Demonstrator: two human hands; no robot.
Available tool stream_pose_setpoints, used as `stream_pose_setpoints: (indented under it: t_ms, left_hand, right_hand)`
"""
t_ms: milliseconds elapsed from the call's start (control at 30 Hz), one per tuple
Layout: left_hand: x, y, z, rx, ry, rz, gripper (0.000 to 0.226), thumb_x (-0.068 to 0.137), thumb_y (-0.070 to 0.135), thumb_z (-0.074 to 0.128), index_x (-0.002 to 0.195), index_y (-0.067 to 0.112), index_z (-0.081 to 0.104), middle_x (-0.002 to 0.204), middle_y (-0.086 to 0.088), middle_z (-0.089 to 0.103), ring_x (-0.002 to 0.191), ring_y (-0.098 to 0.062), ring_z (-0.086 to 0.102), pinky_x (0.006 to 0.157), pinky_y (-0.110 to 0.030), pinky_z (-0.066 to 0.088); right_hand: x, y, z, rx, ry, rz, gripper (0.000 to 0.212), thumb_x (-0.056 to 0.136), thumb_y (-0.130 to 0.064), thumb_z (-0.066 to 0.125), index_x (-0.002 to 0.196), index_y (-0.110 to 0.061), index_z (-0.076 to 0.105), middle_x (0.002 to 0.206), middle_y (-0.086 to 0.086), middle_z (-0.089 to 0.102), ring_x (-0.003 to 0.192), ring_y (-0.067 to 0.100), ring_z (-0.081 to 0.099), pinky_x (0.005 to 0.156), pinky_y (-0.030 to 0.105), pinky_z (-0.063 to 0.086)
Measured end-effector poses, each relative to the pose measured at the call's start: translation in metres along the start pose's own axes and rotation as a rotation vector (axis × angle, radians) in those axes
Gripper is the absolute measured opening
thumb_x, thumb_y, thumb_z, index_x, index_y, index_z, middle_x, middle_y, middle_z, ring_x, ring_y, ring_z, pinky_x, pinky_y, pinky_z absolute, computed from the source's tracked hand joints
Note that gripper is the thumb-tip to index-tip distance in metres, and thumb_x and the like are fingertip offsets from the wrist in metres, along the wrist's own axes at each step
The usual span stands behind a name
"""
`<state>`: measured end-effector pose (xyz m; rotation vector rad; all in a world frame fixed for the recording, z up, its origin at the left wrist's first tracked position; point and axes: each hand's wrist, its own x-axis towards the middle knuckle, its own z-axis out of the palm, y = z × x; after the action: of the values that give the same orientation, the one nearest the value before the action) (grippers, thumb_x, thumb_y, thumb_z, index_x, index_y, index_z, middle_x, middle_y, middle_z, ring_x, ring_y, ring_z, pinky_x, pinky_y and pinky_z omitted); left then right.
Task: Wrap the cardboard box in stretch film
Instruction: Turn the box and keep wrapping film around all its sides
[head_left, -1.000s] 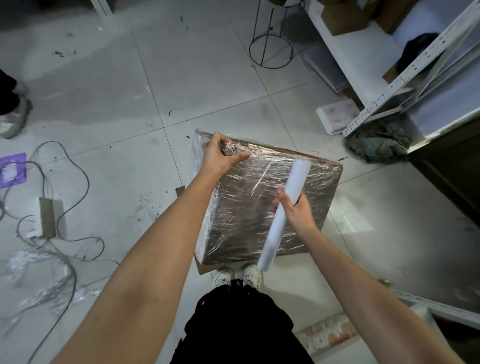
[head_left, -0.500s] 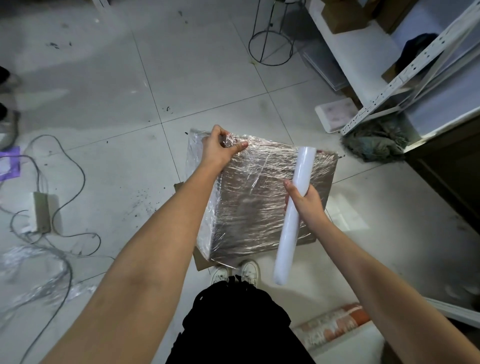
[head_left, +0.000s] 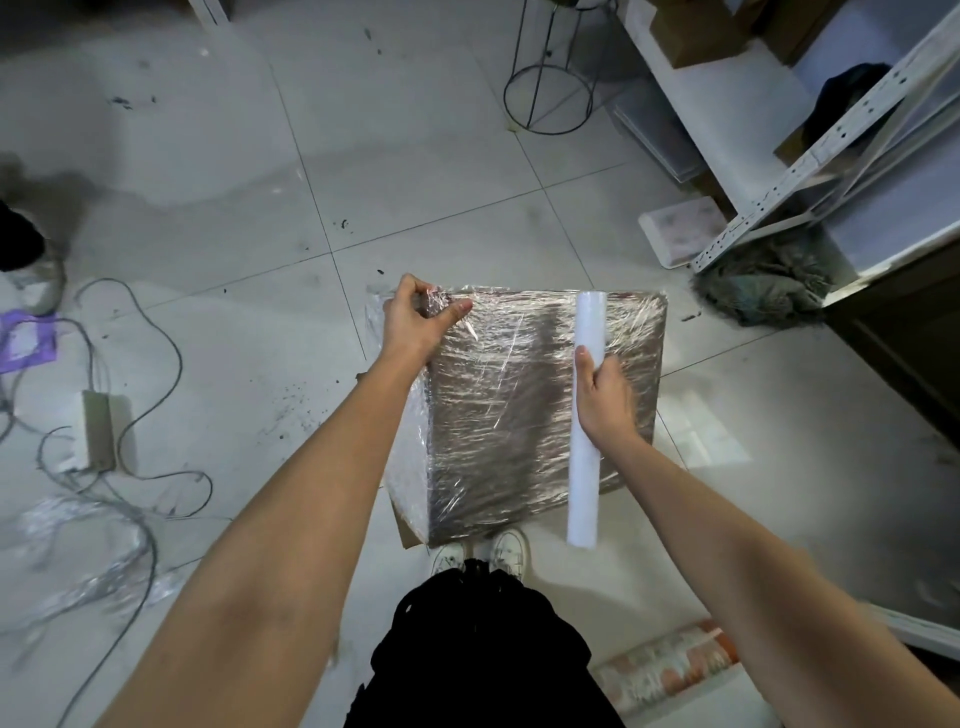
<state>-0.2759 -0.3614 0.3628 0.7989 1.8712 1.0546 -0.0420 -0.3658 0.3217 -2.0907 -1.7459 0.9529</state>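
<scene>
A brown cardboard box (head_left: 519, 405) covered in shiny, wrinkled stretch film stands on the tiled floor in front of my feet. My left hand (head_left: 418, 325) grips the box's far left corner, with the thumb lying on the top face. My right hand (head_left: 602, 397) holds a white roll of stretch film (head_left: 586, 415) around its middle. The roll lies lengthwise over the right part of the box top, its near end sticking out past the box's near edge.
Cables and a power adapter (head_left: 96, 436) lie on the floor at the left, with crumpled film (head_left: 88, 551) below them. A white metal shelf rack (head_left: 810, 156), a grey rag (head_left: 769, 280) and a wire stand (head_left: 548, 98) are at the right and back. Another person's shoe (head_left: 36, 280) is at far left.
The box has turned so its edges now run square to me. My right hand has carried the roll rightward and straightened it along the box. My left hand kept its grip on the corner.
</scene>
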Motion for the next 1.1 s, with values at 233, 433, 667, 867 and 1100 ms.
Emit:
stream_pose_setpoints:
  t_ms: [233,433,667,867,1100]
  left_hand:
    - [-0.002,-0.004,-0.004,-0.02,-0.039,0.035,0.039,0.074,0.026,0.08,0.085,0.021,0.043,0.078,0.004,0.054,0.067,-0.011,0.05,0.06,-0.029,0.046]
    - [-0.003,-0.006,-0.007,0.045,-0.061,0.053,0.039,0.074,0.03,0.079,0.089,0.021,0.044,0.085,0.003,0.052,0.073,-0.012,0.051,0.065,-0.03,0.05]
    - [-0.005,-0.008,-0.012,-0.003,-0.055,0.024,0.038,0.073,0.027,0.08,0.089,0.02,0.046,0.094,0.001,0.055,0.085,-0.016,0.054,0.076,-0.035,0.054]
    - [-0.004,-0.007,-0.01,0.015,0.008,-0.017,0.038,0.068,0.028,0.084,0.077,0.029,0.046,0.117,-0.012,0.056,0.09,-0.016,0.055,0.079,-0.036,0.055]
    - [-0.001,-0.011,-0.009,0.03,0.046,-0.053,0.037,0.067,0.028,0.083,0.075,0.027,0.047,0.119,-0.007,0.057,0.103,-0.019,0.056,0.084,-0.034,0.052]
  right_hand:
    - [0.002,0.0,0.02,-0.178,0.098,0.032,0.046,0.096,-0.055,0.023,0.091,-0.011,0.033,0.076,0.008,0.052,0.063,0.026,0.048,0.057,0.035,0.032]
    - [0.0,0.003,0.034,-0.205,0.113,0.104,0.054,0.093,-0.058,0.021,0.099,-0.007,0.037,0.077,0.009,0.051,0.065,0.025,0.048,0.058,0.035,0.034]
    - [-0.005,0.008,0.034,-0.207,0.121,0.098,0.05,0.091,-0.062,0.033,0.091,-0.012,0.037,0.075,0.004,0.053,0.064,0.024,0.049,0.06,0.033,0.031]
    - [-0.004,0.009,0.024,-0.263,0.143,-0.002,0.064,0.087,-0.058,0.049,0.117,-0.002,0.042,0.11,0.016,0.052,0.101,0.036,0.056,0.073,0.041,0.043]
    - [0.038,0.002,-0.021,-0.408,-0.031,-0.534,0.115,0.066,-0.058,0.072,0.149,-0.013,0.006,0.157,0.009,0.011,0.146,0.022,0.004,0.118,0.042,0.002]
